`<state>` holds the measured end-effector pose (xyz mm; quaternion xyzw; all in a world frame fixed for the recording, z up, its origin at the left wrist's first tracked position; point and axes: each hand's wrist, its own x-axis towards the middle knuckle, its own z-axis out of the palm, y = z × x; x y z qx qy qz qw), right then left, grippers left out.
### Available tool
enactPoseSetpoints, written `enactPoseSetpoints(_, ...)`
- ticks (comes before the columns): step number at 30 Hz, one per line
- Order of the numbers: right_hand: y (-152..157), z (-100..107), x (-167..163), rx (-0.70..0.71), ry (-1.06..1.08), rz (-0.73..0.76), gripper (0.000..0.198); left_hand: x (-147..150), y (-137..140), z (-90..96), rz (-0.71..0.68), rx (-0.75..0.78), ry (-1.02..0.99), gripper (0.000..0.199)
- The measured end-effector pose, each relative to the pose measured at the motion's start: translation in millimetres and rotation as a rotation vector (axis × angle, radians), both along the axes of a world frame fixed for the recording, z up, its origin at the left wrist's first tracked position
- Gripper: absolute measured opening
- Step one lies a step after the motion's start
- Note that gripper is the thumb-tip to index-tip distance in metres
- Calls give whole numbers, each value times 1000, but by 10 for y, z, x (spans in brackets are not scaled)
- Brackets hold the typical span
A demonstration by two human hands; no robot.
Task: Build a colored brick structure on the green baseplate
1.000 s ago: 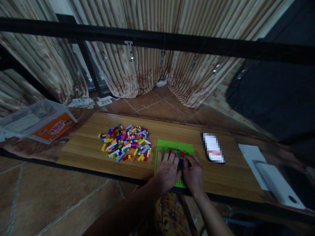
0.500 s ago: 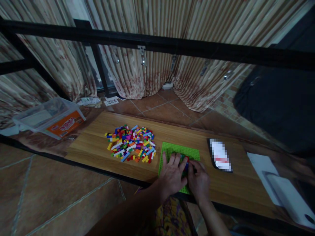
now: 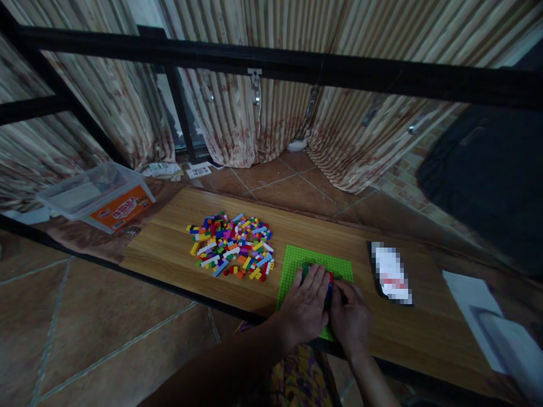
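Toy bricks [image 3: 331, 277] in red, blue and green sit on a lime-green studded baseplate [image 3: 297, 257] at the near edge of a wood-grain bench [image 3: 163, 243], mostly hidden beneath a person's bare hands. The left hand [image 3: 306, 305] lies nearly flat across the top, fingers extended, grasping nothing visible; the right hand [image 3: 351, 317] curls at the bricks' right side, though dim light and overlap leave it unclear whether its fingers grip a piece. The step in hand appears to be pressing or squaring the bricks on the studs, and the next move seems to call for even pressure and careful fingertip alignment, with the left hand obstructing the view. Loose multicolored bricks [image 3: 233, 246] spread to the left, apart from the baseplate. To the right rests a black-edged phone [image 3: 390, 274], its face pixelated; at far left stands a clear plastic tub [image 3: 95, 192] with an orange label.
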<state>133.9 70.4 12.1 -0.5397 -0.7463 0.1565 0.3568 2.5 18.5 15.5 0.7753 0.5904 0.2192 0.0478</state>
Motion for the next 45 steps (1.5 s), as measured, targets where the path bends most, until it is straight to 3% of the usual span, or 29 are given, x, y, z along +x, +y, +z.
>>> enactPoseSetpoints(9, 38, -80, 66, -29, -45, -13, 45, -19, -58, 10, -21, 50, -48, 73)
enactPoseSetpoints(19, 105, -167, 160, -15, -103, 17, 48, -158, -222, 295, 12, 59, -147, 61)
enactPoseSetpoints(21, 107, -184, 157, 1, -119, -5, 48, -335, -278, 330, 139, 84, -170, 59)
enactPoseSetpoints(23, 109, -199, 153, 17, -123, -22, 48, -660, -317, 376, 357, 116, -190, 61)
enactPoseSetpoints(26, 116, -225, 158, 11, -128, -38, 46, -1371, -333, 474, 726, 165, -186, 52)
enactPoseSetpoints(28, 125, -244, 168, 9, -130, -46, 45, -1873, -319, 535, 898, 163, -164, 43)
enactPoseSetpoints(30, 135, -261, 177, 14, -134, -50, 46, -2288, -287, 567, 993, 47, -119, 39)
enactPoseSetpoints(34, 147, -277, 178, 5, -137, -47, 43, -2700, -180, 531, 997, -98, -73, 39)
enactPoseSetpoints(40, 116, -239, 130, 51, -123, -35, 45, -2729, -67, 452, 966, -150, -102, 28)
enactPoseSetpoints(45, 89, -194, 91, 55, -106, -34, 49, -2746, -102, 513, 972, -80, -212, 29)
